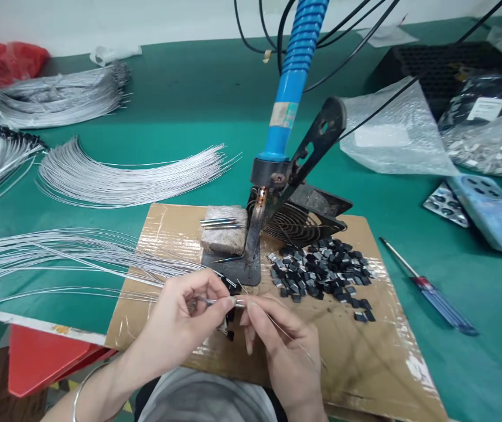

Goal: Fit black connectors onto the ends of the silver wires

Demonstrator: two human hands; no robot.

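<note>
Head view: at 6 o'clock, the left hand held a thin wire between closed fingers; the right hand pinched a fine strand beside it, above the cardboard sheet. From the hands, black pieces lay at 2 o'clock, a screwdriver at 3, and a white wire bundle at 11 on the worktop.

Straight ahead of my left hand and my right hand, the blue tube and the black fan block the way. To my left, white wires lie across, so passage is only above them. Ahead-right, black pieces occupy the cardboard; nearer, right beside my right hand, there is free room.
</note>
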